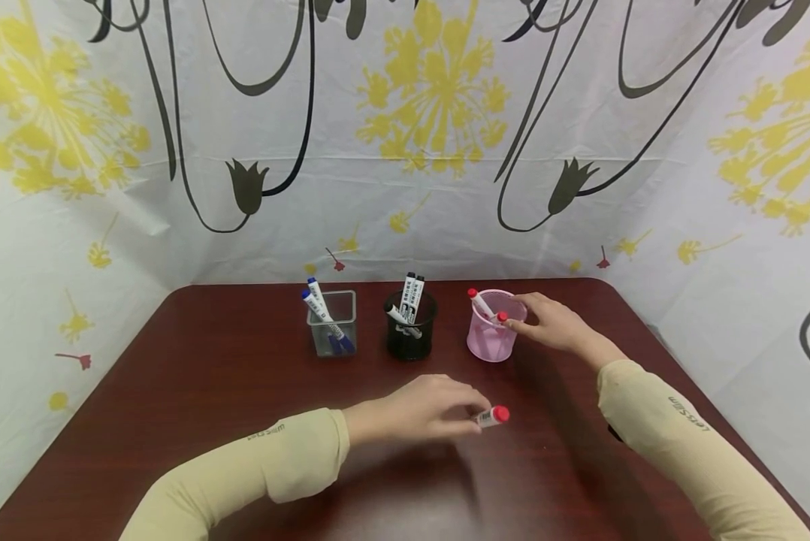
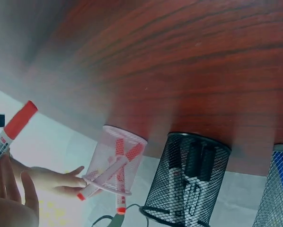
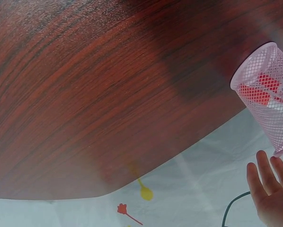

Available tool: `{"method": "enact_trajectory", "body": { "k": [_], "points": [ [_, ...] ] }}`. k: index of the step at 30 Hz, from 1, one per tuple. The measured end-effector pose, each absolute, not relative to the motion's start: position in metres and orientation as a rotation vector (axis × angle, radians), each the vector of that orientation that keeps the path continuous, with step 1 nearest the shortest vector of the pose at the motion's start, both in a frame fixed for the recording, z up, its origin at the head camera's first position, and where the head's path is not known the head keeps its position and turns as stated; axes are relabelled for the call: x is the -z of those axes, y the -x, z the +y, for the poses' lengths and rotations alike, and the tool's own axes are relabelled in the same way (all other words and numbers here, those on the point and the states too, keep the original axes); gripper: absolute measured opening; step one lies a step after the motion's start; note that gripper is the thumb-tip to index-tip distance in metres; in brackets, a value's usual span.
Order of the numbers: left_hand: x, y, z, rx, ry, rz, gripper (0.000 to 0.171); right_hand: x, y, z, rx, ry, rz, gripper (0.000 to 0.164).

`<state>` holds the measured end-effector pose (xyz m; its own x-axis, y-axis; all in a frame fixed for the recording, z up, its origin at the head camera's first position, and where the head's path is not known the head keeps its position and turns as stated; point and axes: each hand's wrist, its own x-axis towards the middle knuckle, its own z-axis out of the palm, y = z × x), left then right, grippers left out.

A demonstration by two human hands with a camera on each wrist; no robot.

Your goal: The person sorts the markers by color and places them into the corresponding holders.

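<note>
My left hand (image 1: 439,406) grips a white marker with a red cap (image 1: 493,416) above the table, cap pointing right. In the left wrist view that marker (image 2: 11,130) tilts beside the fingers. My right hand (image 1: 557,323) is at the right side of the pink mesh pen cup (image 1: 491,342), its fingertips right at the rim. The right wrist view shows the fingers (image 3: 269,175) fairly straight beside the rim. Two red-capped markers (image 2: 121,189) lean crossed inside the cup; one red cap (image 1: 503,317) is close to the right thumb.
A black mesh cup (image 1: 410,346) with several black-capped markers (image 1: 412,297) stands left of the pink cup. Further left is a square grey mesh holder (image 1: 347,300) with blue-capped markers (image 1: 317,300). All stand on a dark red wooden table (image 1: 256,376), with patterned cloth (image 1: 405,240) behind.
</note>
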<state>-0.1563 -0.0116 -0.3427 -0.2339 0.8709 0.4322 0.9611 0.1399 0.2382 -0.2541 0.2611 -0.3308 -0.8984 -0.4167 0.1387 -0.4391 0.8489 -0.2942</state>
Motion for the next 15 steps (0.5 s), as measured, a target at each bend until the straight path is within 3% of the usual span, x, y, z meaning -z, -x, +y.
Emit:
{"method": "enact_trajectory", "body": {
  "k": [15],
  "points": [
    [0.316, 0.173, 0.004, 1.26, 1.586, -2.339, 0.026, 0.331, 0.254, 0.261, -0.508, -0.691, -2.949, 0.06]
  ]
}}
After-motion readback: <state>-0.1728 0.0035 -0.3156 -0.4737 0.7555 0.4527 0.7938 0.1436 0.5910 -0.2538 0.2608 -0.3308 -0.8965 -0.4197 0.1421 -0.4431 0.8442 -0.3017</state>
